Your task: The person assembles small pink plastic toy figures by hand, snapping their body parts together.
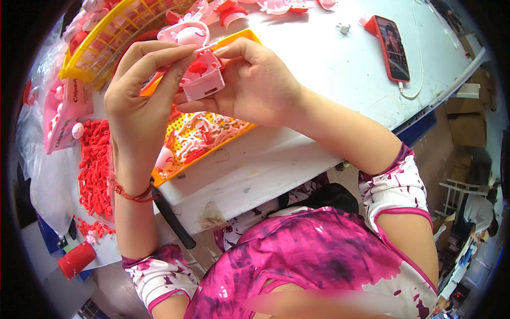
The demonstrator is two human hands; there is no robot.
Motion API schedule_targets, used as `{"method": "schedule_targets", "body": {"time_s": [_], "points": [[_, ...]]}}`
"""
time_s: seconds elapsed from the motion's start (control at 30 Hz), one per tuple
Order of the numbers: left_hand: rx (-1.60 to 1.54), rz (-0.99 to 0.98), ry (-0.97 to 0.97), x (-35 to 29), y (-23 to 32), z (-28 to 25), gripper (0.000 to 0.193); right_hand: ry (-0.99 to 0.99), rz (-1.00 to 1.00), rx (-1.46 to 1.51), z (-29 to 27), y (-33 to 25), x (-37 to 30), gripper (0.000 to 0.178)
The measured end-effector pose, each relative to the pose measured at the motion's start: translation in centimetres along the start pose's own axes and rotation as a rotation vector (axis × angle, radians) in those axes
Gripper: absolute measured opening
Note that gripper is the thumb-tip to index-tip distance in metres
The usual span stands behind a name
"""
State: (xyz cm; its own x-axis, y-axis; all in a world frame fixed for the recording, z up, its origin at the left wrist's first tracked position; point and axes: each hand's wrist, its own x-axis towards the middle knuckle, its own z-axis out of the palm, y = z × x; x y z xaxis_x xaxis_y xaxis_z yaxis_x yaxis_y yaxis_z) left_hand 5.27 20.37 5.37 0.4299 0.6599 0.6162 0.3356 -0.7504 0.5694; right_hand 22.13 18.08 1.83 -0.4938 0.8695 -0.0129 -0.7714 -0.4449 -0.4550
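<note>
My right hand (260, 82) holds a small pink plastic housing (206, 85) from the right, its fingers beneath it and the thumb at its upper edge. Red parts show inside the hollow housing, and a small dark slot is in its front wall. With thumb and forefinger closed together, my left hand (133, 98) pinches a thin pale pink plastic piece (205, 49) at the housing's top. Under both hands lies an orange tray (245, 36) with a perforated bottom, bearing many curled pale pink pieces (204, 130) and some red ones.
A yellow basket (87, 63) of pink parts stands far left, beside a pink printed bag (66, 114). Small red parts (95, 170) fill a container left of my wrist. More pink pieces (276, 5) lie at the back. A red-cased phone (392, 50) with a white cable stands at right.
</note>
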Motion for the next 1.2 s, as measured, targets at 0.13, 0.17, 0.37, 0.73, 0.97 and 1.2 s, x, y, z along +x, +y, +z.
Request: {"method": "schedule_targets", "body": {"time_s": [0.13,0.17,0.37,0.73,0.97,1.2], "points": [[0.078,0.135,0.030,0.1,-0.4,0.0,0.016,-0.059,0.039,-0.037,-0.3,0.2,0.1,0.047],[0.082,0.134,0.027,0.1,-0.3,-0.1,0.016,-0.062,0.040,-0.033,-0.3,0.2,0.1,0.047],[0.241,0.184,-0.001,0.2,-0.2,-0.3,0.019,-0.068,0.069,-0.024,-0.2,0.3,0.1,0.047],[0.280,0.215,-0.074,0.6,-0.2,-0.7,0.023,-0.047,0.048,0.024,0.2,0.0,-0.1,0.038],[0.384,0.226,-0.118,0.4,0.1,-0.8,0.033,-0.098,0.015,-0.029,-0.1,-0.3,-0.1,0.038],[0.454,0.281,-0.121,0.4,-0.1,-0.5,0.049,-0.083,0.009,0.050,-0.7,-0.5,0.6,0.040]]}}
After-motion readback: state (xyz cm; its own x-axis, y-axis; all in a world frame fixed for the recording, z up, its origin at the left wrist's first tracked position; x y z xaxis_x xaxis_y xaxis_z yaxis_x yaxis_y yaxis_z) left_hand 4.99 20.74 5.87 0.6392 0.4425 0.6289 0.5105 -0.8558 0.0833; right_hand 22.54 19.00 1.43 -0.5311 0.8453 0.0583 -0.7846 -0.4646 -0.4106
